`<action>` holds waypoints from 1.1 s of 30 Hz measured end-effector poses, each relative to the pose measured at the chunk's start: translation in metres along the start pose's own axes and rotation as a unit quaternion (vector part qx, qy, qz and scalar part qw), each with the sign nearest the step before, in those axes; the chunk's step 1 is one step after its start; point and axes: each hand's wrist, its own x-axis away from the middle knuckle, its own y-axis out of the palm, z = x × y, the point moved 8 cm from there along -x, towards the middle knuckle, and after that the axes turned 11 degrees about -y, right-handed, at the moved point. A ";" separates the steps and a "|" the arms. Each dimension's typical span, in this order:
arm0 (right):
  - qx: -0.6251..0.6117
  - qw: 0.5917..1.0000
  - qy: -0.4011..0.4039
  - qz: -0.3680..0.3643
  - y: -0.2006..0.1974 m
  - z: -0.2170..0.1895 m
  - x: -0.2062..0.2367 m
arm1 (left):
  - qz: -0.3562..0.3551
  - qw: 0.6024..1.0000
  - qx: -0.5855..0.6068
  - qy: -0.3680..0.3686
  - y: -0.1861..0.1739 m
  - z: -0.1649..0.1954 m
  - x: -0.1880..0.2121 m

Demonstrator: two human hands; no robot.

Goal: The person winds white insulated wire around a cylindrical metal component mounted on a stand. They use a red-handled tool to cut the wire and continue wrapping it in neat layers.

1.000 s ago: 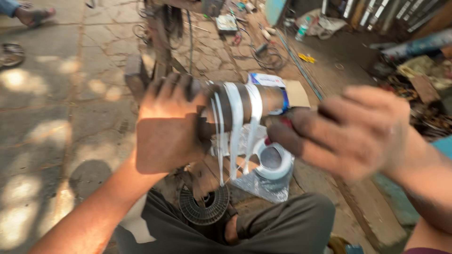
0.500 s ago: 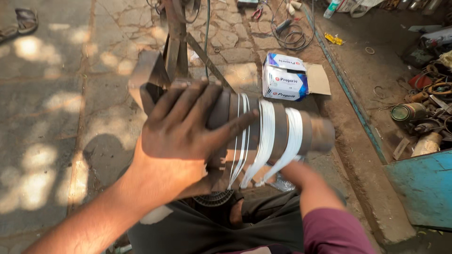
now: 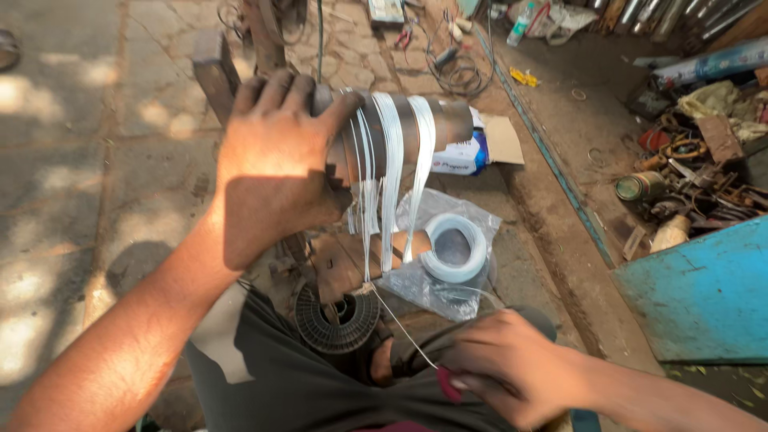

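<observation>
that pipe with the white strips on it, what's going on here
A person sits on the ground outdoors. Their left hand grips a dark metal pipe held across in front of them, with white tape looped over it and hanging down. Their right hand, low near the lap, pinches a thin thread that runs taut up to the tape ends. A roll of white tape lies on a plastic bag below, beside a dark ribbed spool.

Left hand (image 3: 272,168) grips cylinder (image 3: 432,124); right hand (image 3: 512,372) pulls thread (image 3: 400,324).
</observation>
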 end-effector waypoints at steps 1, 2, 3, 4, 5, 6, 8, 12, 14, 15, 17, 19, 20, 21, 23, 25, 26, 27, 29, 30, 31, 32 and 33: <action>0.045 0.999 -0.027 0.004 -0.020 -0.024 -0.009 | 0.012 1.000 -0.003 0.008 -0.002 0.001 0.000; 0.088 0.993 -0.074 0.010 -0.040 -0.047 -0.017 | 0.023 1.000 -0.006 0.015 -0.004 0.003 0.000; 0.130 0.984 -0.123 0.018 -0.057 -0.063 -0.025 | 0.034 0.999 -0.010 0.022 -0.006 0.004 0.000; 0.305 0.934 -0.185 0.031 -0.070 -0.081 -0.031 | 0.042 0.999 0.004 0.025 -0.009 0.006 0.001; 0.469 0.849 -0.239 0.046 -0.078 -0.096 -0.035 | 0.049 0.998 0.019 0.029 -0.011 0.006 0.003; 0.614 0.734 -0.284 0.060 -0.082 -0.106 -0.037 | 0.056 0.997 0.035 0.032 -0.015 0.008 0.006; 0.649 0.732 -0.176 0.112 -0.116 -0.088 -0.062 | 0.086 0.993 0.061 0.051 -0.024 0.013 0.015; 0.641 0.758 -0.104 0.057 -0.199 0.043 -0.136 | 0.126 0.982 0.112 0.083 -0.040 0.025 0.034; 0.456 0.871 -0.101 0.150 -0.212 0.136 -0.157 | 0.086 0.983 0.124 0.106 -0.040 0.028 0.041; 0.415 0.897 -0.068 0.139 -0.195 0.192 -0.162 | 0.067 0.982 0.131 0.115 -0.041 0.027 0.045; 0.279 0.955 0.049 0.086 -0.124 0.298 -0.144 | 0.080 0.981 0.114 0.137 -0.045 0.029 0.056; 0.197 0.963 0.181 0.011 -0.010 0.369 -0.096 | 0.084 0.981 0.107 0.135 -0.044 0.027 0.060; 0.159 0.964 0.211 -0.019 0.047 0.384 -0.072 | 0.085 0.983 0.104 0.124 -0.042 0.022 0.059; 0.119 0.964 0.235 -0.045 0.103 0.385 -0.048 | 0.087 0.985 0.100 0.114 -0.040 0.018 0.057; 0.040 0.968 0.237 -0.069 0.188 0.358 -0.016 | 0.094 0.988 0.085 0.093 -0.035 0.008 0.049; -0.029 0.975 0.209 -0.074 0.226 0.307 -0.001 | 0.096 0.992 0.051 0.066 -0.027 -0.006 0.032; -0.046 0.981 0.178 -0.062 0.222 0.278 0.003 | 0.077 0.995 0.031 0.046 -0.021 -0.013 0.025; -0.066 0.985 0.148 -0.054 0.210 0.248 0.009 | 0.053 0.998 0.016 0.029 -0.015 -0.017 0.020; -0.064 0.997 0.030 0.024 0.154 0.182 0.012 | 0.053 0.998 0.039 0.017 -0.013 -0.022 0.013; -0.052 0.994 -0.053 0.076 0.117 0.148 0.014 | 0.060 0.997 0.048 0.011 -0.015 -0.024 0.010; -0.070 0.997 -0.009 0.032 0.096 0.132 0.017 | 0.060 0.997 0.055 0.009 -0.015 -0.023 0.008; -0.088 0.995 0.037 -0.013 0.076 0.113 0.021 | 0.059 0.996 0.063 0.005 -0.014 -0.022 0.006; -0.051 0.996 0.047 -0.050 0.055 0.089 0.020 | 0.059 0.996 0.068 0.003 -0.015 -0.022 0.005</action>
